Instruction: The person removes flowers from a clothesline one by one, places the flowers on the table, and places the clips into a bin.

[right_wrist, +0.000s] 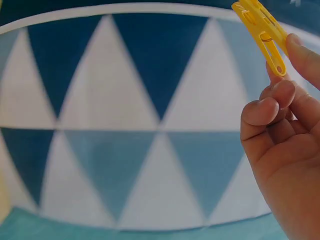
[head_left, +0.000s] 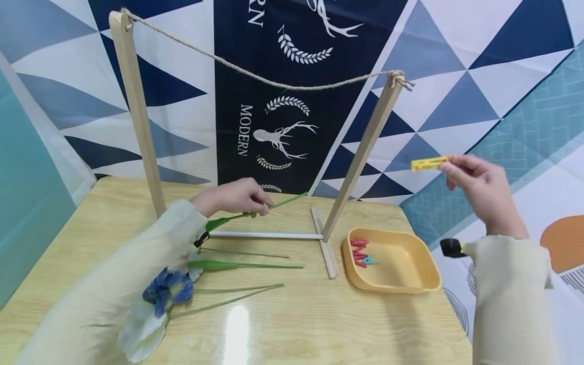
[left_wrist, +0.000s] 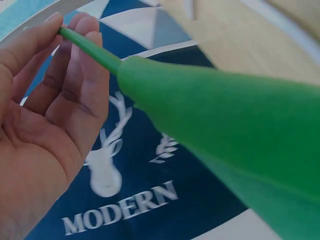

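My left hand [head_left: 237,196] pinches the thin green stem [head_left: 289,201] of an artificial flower above the table. In the left wrist view the stem leads to a broad green leaf [left_wrist: 220,115]; the flower's head is hidden behind my forearm in the head view. My right hand [head_left: 487,190] is raised at the right, pinching a yellow clothespin [head_left: 428,163] between thumb and fingertips. More artificial flowers lie on the table by my left forearm: a blue bloom [head_left: 169,291], a white bloom [head_left: 145,329] and several stems pointing right.
A twine rope [head_left: 255,77] sags between two wooden posts, the left post [head_left: 141,111] and the right post [head_left: 365,147]. A white rod [head_left: 269,235] runs low between them. The yellow basin [head_left: 406,290] at right holds red clothespins [head_left: 359,252] and a blue clothespin [head_left: 370,260]. Patterned cloth hangs behind.
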`<state>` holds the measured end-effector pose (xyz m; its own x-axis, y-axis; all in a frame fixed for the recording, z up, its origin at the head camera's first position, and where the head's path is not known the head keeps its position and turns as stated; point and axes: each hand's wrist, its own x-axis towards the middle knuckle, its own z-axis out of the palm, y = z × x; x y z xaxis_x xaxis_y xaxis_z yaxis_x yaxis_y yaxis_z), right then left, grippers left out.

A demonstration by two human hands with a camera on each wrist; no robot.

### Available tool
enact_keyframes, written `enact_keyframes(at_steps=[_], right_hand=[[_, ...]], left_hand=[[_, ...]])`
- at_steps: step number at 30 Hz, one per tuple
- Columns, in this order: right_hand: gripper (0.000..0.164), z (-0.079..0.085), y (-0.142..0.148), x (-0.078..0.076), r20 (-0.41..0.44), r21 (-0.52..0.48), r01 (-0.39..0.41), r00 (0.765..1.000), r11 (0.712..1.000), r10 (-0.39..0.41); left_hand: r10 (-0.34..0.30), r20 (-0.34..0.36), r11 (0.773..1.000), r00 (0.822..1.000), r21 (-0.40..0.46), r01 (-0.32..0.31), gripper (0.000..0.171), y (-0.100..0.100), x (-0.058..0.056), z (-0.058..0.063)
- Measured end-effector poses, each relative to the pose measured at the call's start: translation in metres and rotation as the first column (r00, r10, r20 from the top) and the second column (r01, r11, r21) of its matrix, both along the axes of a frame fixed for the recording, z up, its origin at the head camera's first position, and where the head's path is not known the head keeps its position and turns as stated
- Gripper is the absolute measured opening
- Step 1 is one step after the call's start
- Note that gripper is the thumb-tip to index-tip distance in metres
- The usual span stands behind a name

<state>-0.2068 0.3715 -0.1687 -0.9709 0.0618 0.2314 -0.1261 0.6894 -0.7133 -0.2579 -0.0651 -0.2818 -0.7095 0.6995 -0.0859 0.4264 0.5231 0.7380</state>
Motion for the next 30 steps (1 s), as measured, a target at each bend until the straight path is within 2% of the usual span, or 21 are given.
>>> enact_keyframes(at_steps=[5,11,15,20,24,27,30], right_hand=[[0.044,-0.059,0.015,0.0,0.133,0.067,-0.026,0.991,0.997,0.017],[0.056,-0.131,0.031,0.0,0.319,0.07,-0.093,0.945,0.993,0.066],[0.057,-0.168,0.037,-0.001,0.389,0.057,-0.105,0.918,0.993,0.075],[0.054,-0.201,0.038,0.0,0.459,0.007,-0.093,0.885,0.996,0.08],[0.054,-0.218,0.037,0.001,0.514,-0.033,-0.076,0.854,0.997,0.083],[0.054,-0.227,0.038,0.001,0.538,-0.026,-0.064,0.84,0.998,0.068],[0.053,-0.235,0.038,0.0,0.548,-0.018,-0.049,0.835,0.999,0.051]], left_hand=[[-0.012,0.069,1.0,0.998,-0.001,0.012,0.025,-0.003,0.005,-0.029],[-0.004,0.152,1.0,0.988,0.019,0.001,0.024,-0.002,0.01,-0.058],[-0.022,0.178,1.0,0.984,0.025,0.018,0.025,0.0,0.009,-0.073],[-0.046,0.188,0.999,0.981,-0.003,0.047,0.026,0.003,0.009,-0.091],[-0.051,0.188,0.999,0.981,-0.007,0.053,0.026,0.003,0.012,-0.107],[-0.04,0.238,0.999,0.971,0.027,0.035,0.024,0.003,0.014,-0.12],[-0.021,0.306,0.998,0.952,0.057,0.004,0.024,0.002,0.015,-0.131]])
